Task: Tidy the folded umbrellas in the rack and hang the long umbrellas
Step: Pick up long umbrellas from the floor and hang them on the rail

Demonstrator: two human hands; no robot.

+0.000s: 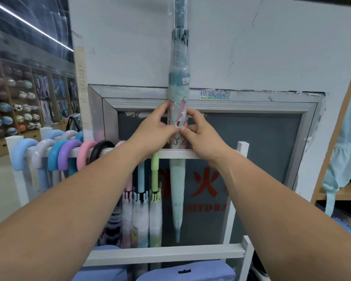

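A long pale-blue umbrella [178, 78] in a clear plastic sleeve stands upright in front of the wall, its tip pointing down behind the white rack's top rail [215, 154]. My left hand [152, 132] and my right hand [199, 134] both pinch its printed middle part from either side, thumbs meeting at the front. Several long umbrellas hang by curved handles [69, 157] on the rail to the left. Three more, with pink, blue and green handles [154, 169], hang under my left wrist.
The white rack's lower rail [170, 253] crosses below, with blue bags [186, 270] under it. A grey metal-framed panel [251, 142] stands behind the rack. A wooden shelf [332, 191] with a pale-blue bag is at the right. Shelves of balls [14, 116] fill the far left.
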